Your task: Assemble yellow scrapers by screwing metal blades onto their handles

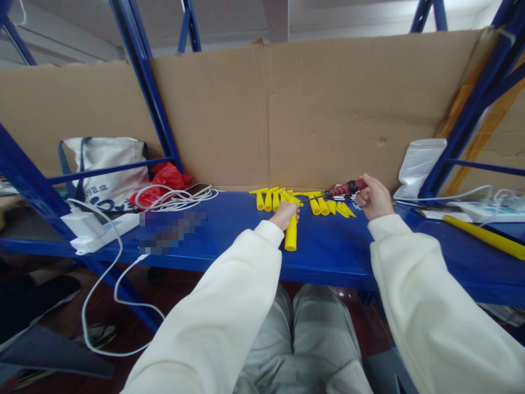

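Note:
My left hand (284,215) is closed around a yellow tube-shaped handle (291,235), whose round end points toward me. My right hand (375,198) grips the end of a screwdriver (343,189) with a red and black handle. Its thin shaft runs left, and the tip reaches the yellow piece by my left fingers; whether it sits in a screw is too small to tell. Several similar yellow handles (268,200) lie in a row behind my left hand. To their right are small yellow wedge-shaped pieces (345,210), near a few tiny metallic bits.
Along the back of the blue table (241,241) stands a cardboard wall (328,109). At left are a cloth bag (110,169), red plastic bag (170,178), coiled white cable (176,197) and power strip (109,232). A white pouch (420,167) and long yellow strip (484,236) lie right.

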### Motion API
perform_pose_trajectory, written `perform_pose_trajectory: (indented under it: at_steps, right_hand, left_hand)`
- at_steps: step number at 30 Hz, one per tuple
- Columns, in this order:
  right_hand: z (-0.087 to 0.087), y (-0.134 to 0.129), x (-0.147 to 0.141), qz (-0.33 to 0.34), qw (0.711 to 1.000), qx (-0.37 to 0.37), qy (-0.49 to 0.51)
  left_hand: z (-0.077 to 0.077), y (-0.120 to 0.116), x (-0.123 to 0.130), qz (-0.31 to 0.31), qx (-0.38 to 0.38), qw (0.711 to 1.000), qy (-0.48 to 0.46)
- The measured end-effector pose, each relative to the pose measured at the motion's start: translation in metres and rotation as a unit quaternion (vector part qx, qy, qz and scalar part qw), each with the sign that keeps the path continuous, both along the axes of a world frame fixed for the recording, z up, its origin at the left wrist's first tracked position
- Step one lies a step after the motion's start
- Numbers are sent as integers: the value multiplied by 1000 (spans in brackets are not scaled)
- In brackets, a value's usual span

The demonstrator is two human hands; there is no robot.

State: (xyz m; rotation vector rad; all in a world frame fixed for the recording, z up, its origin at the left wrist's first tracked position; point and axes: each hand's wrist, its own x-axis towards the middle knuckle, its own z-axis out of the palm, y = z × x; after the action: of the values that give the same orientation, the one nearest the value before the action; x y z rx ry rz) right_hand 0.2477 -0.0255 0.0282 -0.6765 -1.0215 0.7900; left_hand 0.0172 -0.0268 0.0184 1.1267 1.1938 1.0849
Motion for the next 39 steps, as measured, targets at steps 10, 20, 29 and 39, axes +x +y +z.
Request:
perform_pose_trajectory:
  at_steps: [10, 20, 29, 39]
  right_hand:
    - [10, -13, -9, 18, 1000, -11, -20]
    - [6, -10, -8, -4, 999, 22, -24]
    - [5, -8, -9, -28, 999, 16, -15]
    - [-1, -2, -8, -77, 991, 32, -106]
  left_hand:
    - [0, -1, -1, 6, 13, 1000, 5]
    - [-1, 1, -1, 5, 17, 1000, 7]
    - [2, -2, -1, 4, 8, 1000, 16]
    - [-3, 7, -5, 27, 25, 998, 54]
